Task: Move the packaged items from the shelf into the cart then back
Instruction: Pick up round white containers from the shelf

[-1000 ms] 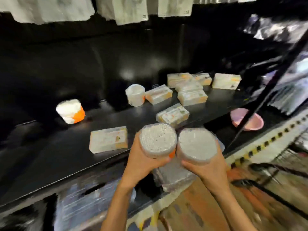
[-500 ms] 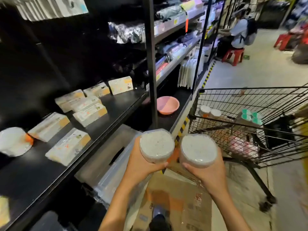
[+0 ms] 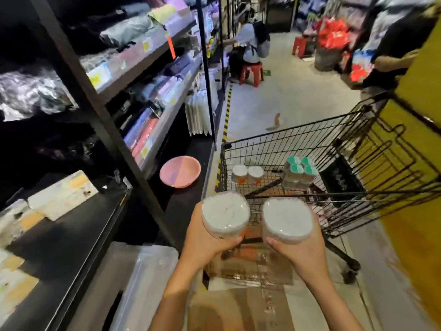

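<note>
My left hand (image 3: 205,242) grips a round clear tub of white cotton buds (image 3: 224,215), held upright in front of me. My right hand (image 3: 299,250) grips a second tub of the same kind (image 3: 286,219) beside it. Both tubs hover just short of the near rim of the black wire cart (image 3: 310,194). In the cart stand two similar tubs (image 3: 248,174) and a pack with green caps (image 3: 301,170). On the black shelf (image 3: 71,237) at the left lie several flat rectangular packs (image 3: 63,194).
A pink bowl (image 3: 180,172) lies on the low shelf by the cart. Cardboard boxes (image 3: 238,304) and a clear plastic bin (image 3: 143,278) sit below my arms. A person sits on a red stool (image 3: 251,71) down the aisle. A yellow pillar (image 3: 415,187) stands right of the cart.
The view has swung right, away from the shelf and toward the cart. Both hands have carried the two tubs along, and the cart is now directly in front of them.
</note>
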